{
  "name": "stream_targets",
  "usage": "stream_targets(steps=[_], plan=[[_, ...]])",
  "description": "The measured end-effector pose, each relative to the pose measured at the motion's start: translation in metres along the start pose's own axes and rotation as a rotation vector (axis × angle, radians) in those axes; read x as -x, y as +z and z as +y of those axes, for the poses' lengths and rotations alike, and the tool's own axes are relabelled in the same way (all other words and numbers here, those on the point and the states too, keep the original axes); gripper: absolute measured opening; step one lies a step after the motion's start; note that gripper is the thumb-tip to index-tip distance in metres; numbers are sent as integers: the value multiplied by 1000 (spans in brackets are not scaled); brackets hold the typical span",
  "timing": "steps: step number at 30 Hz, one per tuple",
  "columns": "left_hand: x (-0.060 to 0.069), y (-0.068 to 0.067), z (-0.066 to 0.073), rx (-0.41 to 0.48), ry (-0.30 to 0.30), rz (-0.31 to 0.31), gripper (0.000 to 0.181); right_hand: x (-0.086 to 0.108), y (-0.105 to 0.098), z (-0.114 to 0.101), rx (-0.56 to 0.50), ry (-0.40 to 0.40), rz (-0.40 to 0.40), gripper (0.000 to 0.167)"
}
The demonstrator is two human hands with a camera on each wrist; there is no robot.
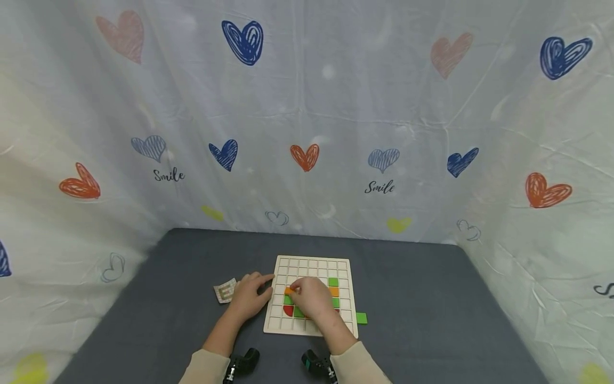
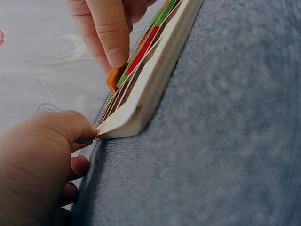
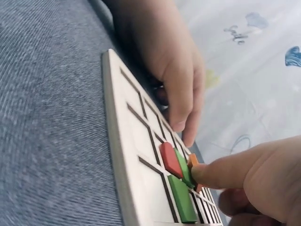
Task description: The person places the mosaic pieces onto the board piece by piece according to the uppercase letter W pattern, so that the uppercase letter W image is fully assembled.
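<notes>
A pale wooden grid board [image 1: 314, 263] lies on the dark cloth, with several green, orange and red tiles set in its squares. Over its middle, my right hand [image 1: 313, 296] pinches an orange square tile [image 1: 288, 291] between thumb and finger. The left wrist view shows this orange tile [image 2: 113, 80] tilted, beside a green tile. At the board's left edge my left hand [image 1: 250, 294] rests, its index finger and thumb stretched out to the rim. A red rounded tile [image 3: 170, 159] and a green tile [image 3: 182, 198] sit nearby in the right wrist view. My right hand hides part of the pattern.
A small patterned card [image 1: 224, 291] lies left of the board, partly behind my left hand. One loose green tile [image 1: 362, 318] lies against the board's right side. A white curtain [image 1: 307, 106] printed with hearts hangs around the dark table [image 1: 431, 298].
</notes>
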State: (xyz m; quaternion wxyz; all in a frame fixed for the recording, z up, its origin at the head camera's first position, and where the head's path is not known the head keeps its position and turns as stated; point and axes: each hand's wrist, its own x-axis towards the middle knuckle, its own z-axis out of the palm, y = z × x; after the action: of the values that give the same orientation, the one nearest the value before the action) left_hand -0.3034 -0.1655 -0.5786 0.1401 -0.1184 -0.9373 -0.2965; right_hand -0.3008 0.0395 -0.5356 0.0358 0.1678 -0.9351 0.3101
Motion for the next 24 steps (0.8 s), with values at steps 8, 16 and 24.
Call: stream_targets(steps=[8,16,24], plan=[[0,0,1,8,0,6,34,1,4,-2,38,50,68,10],[1,0,1,8,-3,11,33,6,-10,-5,28,26,-74,20],[1,-1,-1,-3,-1,19,34,16,-36,-7,-13,-26,-82,26]])
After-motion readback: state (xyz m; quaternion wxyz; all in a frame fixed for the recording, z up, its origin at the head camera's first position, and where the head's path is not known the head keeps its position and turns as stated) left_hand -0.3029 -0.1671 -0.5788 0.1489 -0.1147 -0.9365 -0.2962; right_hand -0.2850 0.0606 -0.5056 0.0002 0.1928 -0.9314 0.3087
